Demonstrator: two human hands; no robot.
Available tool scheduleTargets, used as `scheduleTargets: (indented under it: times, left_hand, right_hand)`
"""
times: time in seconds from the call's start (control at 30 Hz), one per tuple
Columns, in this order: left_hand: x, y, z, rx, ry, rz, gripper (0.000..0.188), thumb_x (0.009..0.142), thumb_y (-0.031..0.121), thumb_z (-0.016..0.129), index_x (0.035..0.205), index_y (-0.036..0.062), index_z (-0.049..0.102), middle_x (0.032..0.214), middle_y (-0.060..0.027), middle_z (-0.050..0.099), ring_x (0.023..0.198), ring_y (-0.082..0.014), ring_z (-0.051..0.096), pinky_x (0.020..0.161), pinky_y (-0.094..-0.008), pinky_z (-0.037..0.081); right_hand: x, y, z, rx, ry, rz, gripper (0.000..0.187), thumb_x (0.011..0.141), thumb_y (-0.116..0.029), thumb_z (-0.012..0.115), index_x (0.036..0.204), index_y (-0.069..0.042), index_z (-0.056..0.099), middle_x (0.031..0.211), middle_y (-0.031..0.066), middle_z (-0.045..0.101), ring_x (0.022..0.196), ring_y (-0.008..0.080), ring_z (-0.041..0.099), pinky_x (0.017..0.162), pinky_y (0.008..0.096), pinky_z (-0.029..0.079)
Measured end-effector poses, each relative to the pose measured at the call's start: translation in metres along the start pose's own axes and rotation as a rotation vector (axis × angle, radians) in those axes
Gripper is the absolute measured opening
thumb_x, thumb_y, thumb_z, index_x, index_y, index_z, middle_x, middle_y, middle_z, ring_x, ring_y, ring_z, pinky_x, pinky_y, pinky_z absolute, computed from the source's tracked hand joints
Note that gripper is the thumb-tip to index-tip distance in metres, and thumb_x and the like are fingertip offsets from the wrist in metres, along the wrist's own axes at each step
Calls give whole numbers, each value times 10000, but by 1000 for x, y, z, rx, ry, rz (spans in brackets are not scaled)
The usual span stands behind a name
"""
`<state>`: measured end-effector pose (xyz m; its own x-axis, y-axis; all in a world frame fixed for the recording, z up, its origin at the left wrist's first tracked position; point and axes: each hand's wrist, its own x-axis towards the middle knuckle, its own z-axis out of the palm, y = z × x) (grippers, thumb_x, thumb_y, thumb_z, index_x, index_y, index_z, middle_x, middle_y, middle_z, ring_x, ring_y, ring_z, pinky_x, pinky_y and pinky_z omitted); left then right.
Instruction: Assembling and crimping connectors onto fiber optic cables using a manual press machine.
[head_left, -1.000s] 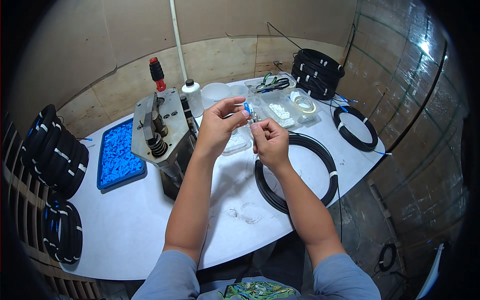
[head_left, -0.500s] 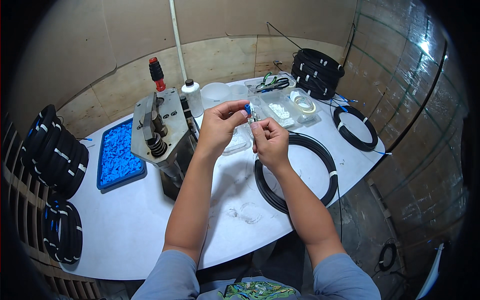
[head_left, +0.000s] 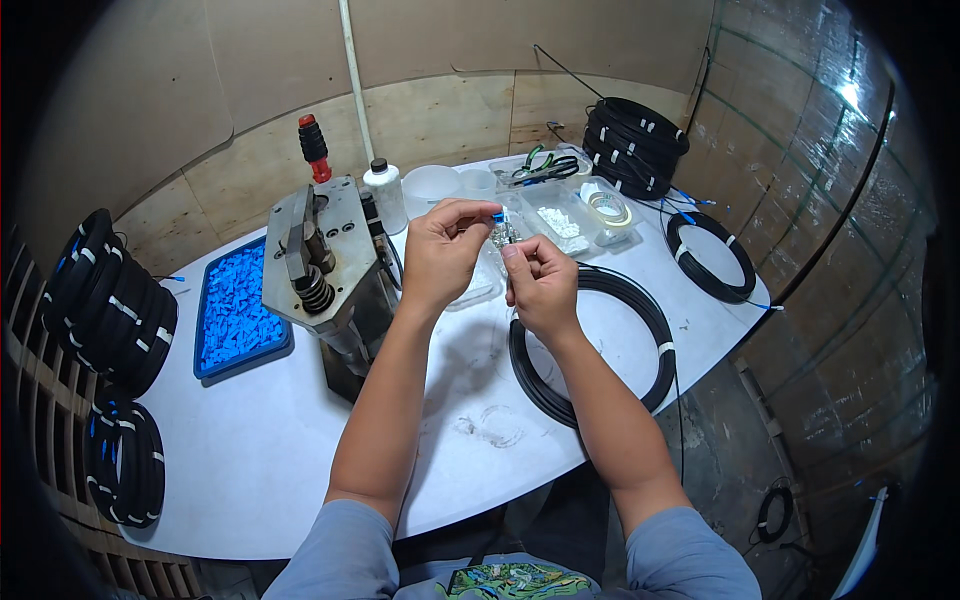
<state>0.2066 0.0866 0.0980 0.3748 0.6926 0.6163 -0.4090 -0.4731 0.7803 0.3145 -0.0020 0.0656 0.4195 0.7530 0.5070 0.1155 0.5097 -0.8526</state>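
Note:
Both my hands are raised over the middle of the table, close together. My left hand (head_left: 447, 256) is closed, its thumb and index finger around a small blue connector piece (head_left: 498, 216) at the fingertips. Pinched in my right hand (head_left: 543, 287) is the thin end of a black cable (head_left: 511, 235), pointing up beside the blue piece. Whether the two parts touch is too small to tell. Below the right hand lies a coil of black cable (head_left: 662, 325) bound with white ties.
Left of my arms stands a metal press (head_left: 335, 225). Beyond it is a blue tray (head_left: 243, 363) of small blue pieces. Clear bins (head_left: 625, 240) with white parts, a white bottle (head_left: 382, 185) and pliers (head_left: 548, 168) are behind my hands. Cable coils (head_left: 632, 150) are stacked at both sides.
My left hand has turned slightly, and its thumb has drawn back a little from the blue connector piece. My right hand has stayed in place with the cable.

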Motion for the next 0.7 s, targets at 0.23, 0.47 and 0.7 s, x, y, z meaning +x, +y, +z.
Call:
scheduleTargets:
  times: [0.23, 0.47, 0.7]
  left_hand:
    - [0, 1, -1, 48, 3, 35, 165, 825, -10, 609, 948, 8, 718, 901, -71, 658, 780, -106, 639, 705, -216, 503]
    - [-1, 3, 0, 38, 17, -31, 160, 825, 9, 615, 949, 4, 716, 873, -59, 663, 768, -96, 637, 698, -214, 499]
    - [-2, 5, 1, 40, 24, -69, 170, 835, 37, 616, 973, -4, 707, 832, -54, 693, 745, -79, 634, 669, -208, 491]
  right_hand:
    - [0, 0, -1, -2, -7, 7, 190, 924, -173, 608, 803, -38, 549, 545, -33, 521, 430, 21, 473, 403, 190, 367]
    - [0, 1, -1, -14, -13, 8, 196, 926, -182, 608, 804, -39, 551, 545, -32, 521, 433, 22, 475, 403, 191, 368]
    - [0, -1, 0, -13, -13, 21, 199, 926, -186, 608, 806, -38, 553, 548, -34, 520, 437, 20, 476, 404, 190, 367]
